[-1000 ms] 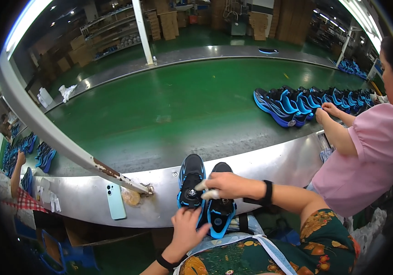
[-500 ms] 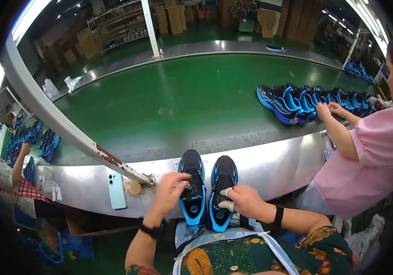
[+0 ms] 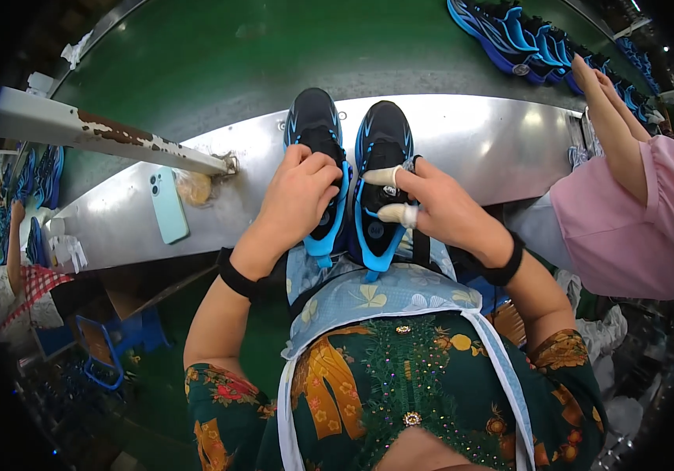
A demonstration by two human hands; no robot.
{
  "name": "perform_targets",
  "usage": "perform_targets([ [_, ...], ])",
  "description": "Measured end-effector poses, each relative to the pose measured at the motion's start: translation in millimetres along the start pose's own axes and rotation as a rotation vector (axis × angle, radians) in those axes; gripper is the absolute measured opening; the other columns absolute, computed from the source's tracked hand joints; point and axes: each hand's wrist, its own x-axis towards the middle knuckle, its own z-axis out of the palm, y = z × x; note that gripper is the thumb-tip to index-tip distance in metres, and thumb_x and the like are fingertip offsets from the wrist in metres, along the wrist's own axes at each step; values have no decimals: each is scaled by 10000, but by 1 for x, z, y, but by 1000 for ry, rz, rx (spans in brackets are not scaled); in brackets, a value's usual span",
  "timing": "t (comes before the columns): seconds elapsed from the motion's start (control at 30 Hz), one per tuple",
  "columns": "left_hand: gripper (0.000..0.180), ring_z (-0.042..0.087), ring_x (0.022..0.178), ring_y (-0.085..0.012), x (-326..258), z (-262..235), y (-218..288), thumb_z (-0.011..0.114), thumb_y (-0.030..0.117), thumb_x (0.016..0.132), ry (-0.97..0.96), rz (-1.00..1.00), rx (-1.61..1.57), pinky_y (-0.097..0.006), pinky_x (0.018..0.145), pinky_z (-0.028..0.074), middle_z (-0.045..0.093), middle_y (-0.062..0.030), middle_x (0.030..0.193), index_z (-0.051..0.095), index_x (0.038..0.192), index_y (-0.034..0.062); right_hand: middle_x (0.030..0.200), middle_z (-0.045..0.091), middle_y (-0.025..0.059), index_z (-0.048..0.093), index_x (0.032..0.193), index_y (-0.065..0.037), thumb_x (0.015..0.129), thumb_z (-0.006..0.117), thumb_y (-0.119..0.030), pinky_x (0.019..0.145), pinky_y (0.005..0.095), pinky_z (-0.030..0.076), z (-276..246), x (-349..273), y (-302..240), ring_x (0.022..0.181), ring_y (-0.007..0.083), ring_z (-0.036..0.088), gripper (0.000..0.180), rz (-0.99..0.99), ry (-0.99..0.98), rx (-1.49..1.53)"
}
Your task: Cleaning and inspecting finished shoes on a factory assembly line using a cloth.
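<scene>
Two black sneakers with bright blue trim stand side by side in front of me, toes pointing away: the left sneaker (image 3: 312, 110) and the right sneaker (image 3: 385, 125). My left hand (image 3: 299, 192) is over the left sneaker's lace area, its fingers bent and closed; what they pinch is hidden beneath them. On the right sneaker, my right hand (image 3: 443, 204) rests its index finger and thumb across the tongue and collar. Those two are stretched and apart, each in a pale finger cot. The other right fingers are curled beside the shoe, partly hidden.
A metal ledge (image 3: 494, 149) borders the green conveyor belt (image 3: 188, 63). Left of me lie a mint phone (image 3: 168, 206) and a bagged item (image 3: 193, 188) beside a chipped white post (image 3: 129, 135). A person in pink (image 3: 627, 220) handles a row of sneakers (image 3: 502, 35) at right; another person works at far left.
The view has tilted down, so the sneakers sit higher in it. My left hand has come down onto the left sneaker and its fingers have closed. The right hand stays on the right sneaker.
</scene>
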Motion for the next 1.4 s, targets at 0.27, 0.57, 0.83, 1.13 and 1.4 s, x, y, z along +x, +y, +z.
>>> perform_targets([
  [0.27,287,570,909,-220,-24,13,9,734,86,778,319,-280,-132,-311,787,457,603,-75,938,678,1057,44,740,551,114,629,1028,-124,801,756,-244,593,415,461,5,-9,-8,697,315,593,287,20,53,-146],
  [0.57,366,536,1174,-225,-16,-8,-8,641,63,825,46,-261,-493,-311,907,428,641,-90,1187,670,1190,72,708,533,107,602,903,-67,776,780,-276,568,417,443,7,-6,-8,658,308,570,302,21,90,-89],
  [0.83,356,521,1217,-236,-18,-2,-6,668,83,810,62,-290,-449,-348,998,411,631,-91,1208,669,1166,69,725,524,101,660,967,-105,740,797,-284,594,410,430,17,-19,0,668,300,538,320,-7,195,-198],
  [1.13,332,536,1182,-236,-15,4,-3,695,109,814,111,-326,-424,-344,995,410,626,-111,1165,674,1142,64,715,524,97,665,1000,-103,734,803,-295,616,411,434,28,-25,2,688,301,545,356,40,266,-136],
  [1.4,322,544,1131,-205,-14,5,3,696,86,821,132,-380,-420,-307,977,408,588,-98,1142,670,1140,55,758,533,59,671,1052,-142,747,789,-298,677,381,412,12,-18,1,749,271,542,362,-47,139,-80],
])
